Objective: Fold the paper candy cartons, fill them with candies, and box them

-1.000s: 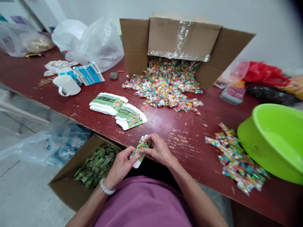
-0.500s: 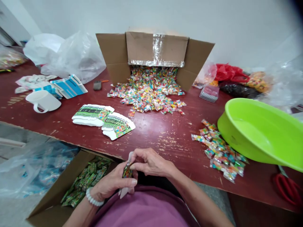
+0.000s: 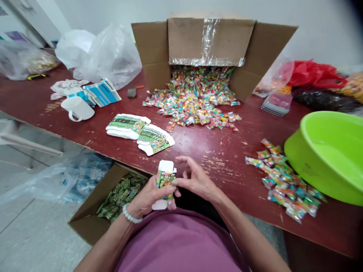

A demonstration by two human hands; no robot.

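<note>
A small printed box (image 3: 164,178) is held above the person's lap, just before the table edge. It is grasped by the left hand (image 3: 149,196), thumb across the front and fingers behind, apparently so that both ends are left free. Nothing is seen gripped by the right hand (image 3: 200,181): its fingers are parted and its thumb tip is placed at the box's edge; whether contact is made cannot be told. The box is of thin card, with white flaps extended at both ends.

Below the table edge, green packets (image 3: 123,194) are contained in an open carton (image 3: 93,202), presumably placed there for easy reach. On the worn, chipped red table (image 3: 195,145), flat cards (image 3: 155,139) are fanned in overlapping rows, seemingly so that single pieces can be lifted. Glossy wrapped sweets (image 3: 285,177) are gathered beside a round, smooth green basin (image 3: 304,166). Farther back, a larger heap of sweets (image 3: 195,102) is spilled from a taped cardboard box (image 3: 190,41), probably tipped for access.
</note>
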